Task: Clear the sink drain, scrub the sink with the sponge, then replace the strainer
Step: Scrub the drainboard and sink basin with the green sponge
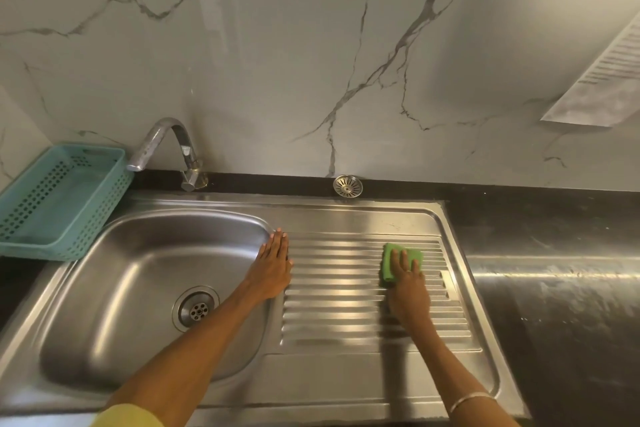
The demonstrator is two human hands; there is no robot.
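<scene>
The steel sink [114, 305] has a basin on the left and a ribbed drainboard [346, 288] on the right. The open drain [196, 308] shows at the basin's bottom, with no strainer in it. The round metal strainer [347, 186] lies on the dark counter strip behind the drainboard. My right hand [408, 288] presses a green sponge [389, 265] flat onto the drainboard's far right ribs, fingers straight over it. My left hand [273, 263] rests flat on the rim between basin and drainboard.
A teal perforated basket [59, 198] stands at the basin's left back corner. The curved tap [166, 146] rises behind the basin. Dark, smeared countertop [554, 288] stretches to the right. A marble-patterned wall [311, 62] backs it all.
</scene>
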